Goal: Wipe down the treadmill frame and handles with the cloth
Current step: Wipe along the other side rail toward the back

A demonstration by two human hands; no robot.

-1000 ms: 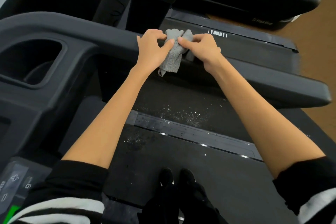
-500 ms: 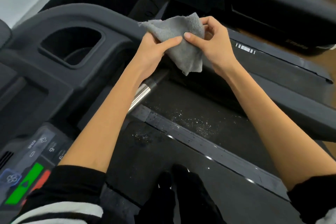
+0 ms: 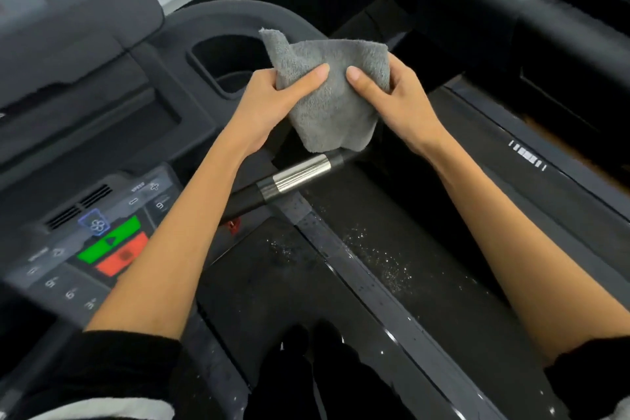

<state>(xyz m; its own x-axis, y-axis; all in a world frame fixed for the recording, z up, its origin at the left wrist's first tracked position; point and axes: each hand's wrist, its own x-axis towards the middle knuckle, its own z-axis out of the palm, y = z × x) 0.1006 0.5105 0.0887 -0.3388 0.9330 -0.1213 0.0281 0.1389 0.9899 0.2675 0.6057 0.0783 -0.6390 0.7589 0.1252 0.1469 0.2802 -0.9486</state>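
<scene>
A grey terry cloth [image 3: 332, 92] hangs spread out in the air between both hands. My left hand [image 3: 272, 102] pinches its left side, thumb on the front. My right hand [image 3: 395, 99] pinches its right side the same way. Just below the cloth lies a treadmill handle [image 3: 300, 176] with a shiny metal sleeve and black ends. Behind the cloth curves the dark grey frame rail [image 3: 231, 15] around a cup holder [image 3: 225, 65]. The cloth touches no part of the treadmill.
The console [image 3: 102, 249] with green and red buttons and number keys sits at lower left. A black belt deck [image 3: 392, 249] with white specks lies below, with my dark shoes [image 3: 317, 355] on it. Another treadmill's dark rail [image 3: 511, 20] crosses the upper right.
Both hands lifted the cloth off the side rail and opened it from a bunch into a spread sheet. The view swung left, bringing the console and metal handle into sight.
</scene>
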